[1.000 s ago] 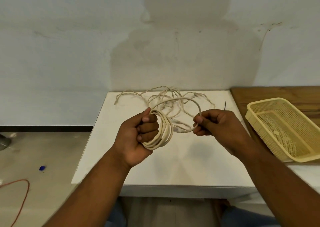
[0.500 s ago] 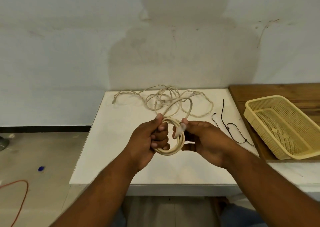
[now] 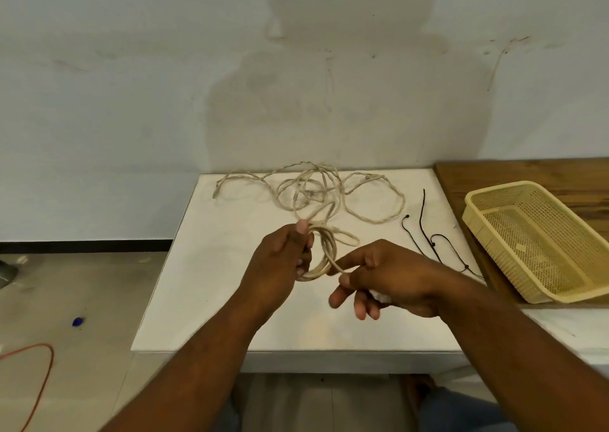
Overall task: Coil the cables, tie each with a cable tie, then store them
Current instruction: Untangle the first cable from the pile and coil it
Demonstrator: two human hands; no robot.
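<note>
My left hand (image 3: 283, 260) grips a small coil of cream cable (image 3: 324, 253) above the white table (image 3: 211, 286), thumb up on its top. My right hand (image 3: 382, 280) is just right of the coil and pinches the cable's free end between thumb and forefinger, the other fingers hanging loose. A tangle of loose cream cables (image 3: 316, 191) lies at the table's back. Black cable ties (image 3: 431, 234) lie on the table to the right of my hands.
A yellow perforated plastic basket (image 3: 540, 234) sits on a wooden surface (image 3: 494, 174) at the right. A grey wall rises directly behind the table. On the floor at left lie an orange cord (image 3: 43, 382) and a small blue object (image 3: 77, 321).
The loose loop has been drawn into the coil, which is now tighter. My right hand moved from the coil's right side down and right, now holding only the cable's end.
</note>
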